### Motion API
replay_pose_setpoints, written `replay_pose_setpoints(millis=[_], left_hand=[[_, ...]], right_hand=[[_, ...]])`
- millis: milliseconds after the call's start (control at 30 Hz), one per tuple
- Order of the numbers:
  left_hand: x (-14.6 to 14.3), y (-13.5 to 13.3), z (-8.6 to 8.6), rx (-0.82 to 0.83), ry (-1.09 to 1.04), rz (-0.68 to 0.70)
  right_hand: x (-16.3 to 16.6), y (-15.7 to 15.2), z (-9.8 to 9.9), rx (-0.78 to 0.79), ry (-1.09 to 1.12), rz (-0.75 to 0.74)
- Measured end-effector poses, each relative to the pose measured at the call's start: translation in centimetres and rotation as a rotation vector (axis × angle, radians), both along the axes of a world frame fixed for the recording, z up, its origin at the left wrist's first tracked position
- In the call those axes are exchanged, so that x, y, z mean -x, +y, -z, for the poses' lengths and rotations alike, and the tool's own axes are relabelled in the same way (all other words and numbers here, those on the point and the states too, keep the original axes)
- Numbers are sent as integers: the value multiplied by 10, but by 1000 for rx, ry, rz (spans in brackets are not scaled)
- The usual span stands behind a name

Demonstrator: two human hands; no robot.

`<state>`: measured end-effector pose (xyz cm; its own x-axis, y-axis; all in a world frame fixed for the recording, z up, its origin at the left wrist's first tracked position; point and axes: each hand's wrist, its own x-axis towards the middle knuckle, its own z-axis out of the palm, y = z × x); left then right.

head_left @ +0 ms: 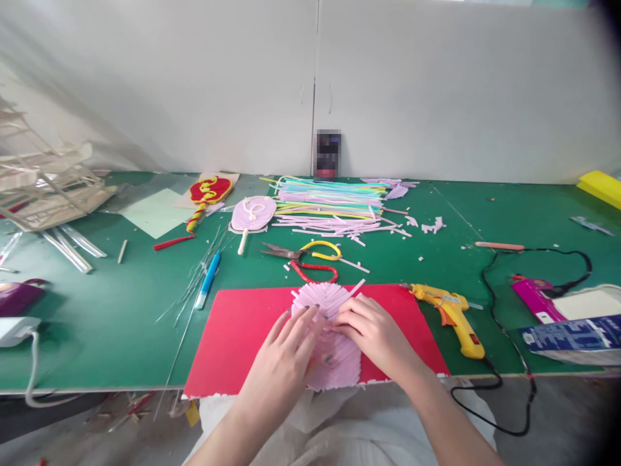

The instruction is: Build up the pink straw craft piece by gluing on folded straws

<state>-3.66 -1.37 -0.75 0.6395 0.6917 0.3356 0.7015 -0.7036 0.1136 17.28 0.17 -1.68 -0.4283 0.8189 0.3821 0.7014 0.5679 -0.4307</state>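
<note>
Left hand (287,349) half-spread, right hand (376,329) curled, both on lilac piece (342,359).

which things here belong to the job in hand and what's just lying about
In the job:
- pink ribbed piece, under both hands
- red board beneath it
- probably the loose pink strips, scissors and yellow glue gun

Seemingly just lying about:
- red-and-yellow piece
- blue pen-like tool
- stick model
- yellow block
</note>
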Motion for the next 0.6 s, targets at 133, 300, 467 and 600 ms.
replay_pose_setpoints(millis=[133,300,467,600], left_hand=[[5,-13,7,4,68,-25],[6,-17,9,11,94,-60],[4,-20,12,8,89,-111],[4,-22,15,2,94,-127]], right_hand=[[2,0,-1,0,3,6],[-1,-3,0,16,55,30],[-5,-12,4,-43,68,68],[-6,-24,5,-80,24,90]])
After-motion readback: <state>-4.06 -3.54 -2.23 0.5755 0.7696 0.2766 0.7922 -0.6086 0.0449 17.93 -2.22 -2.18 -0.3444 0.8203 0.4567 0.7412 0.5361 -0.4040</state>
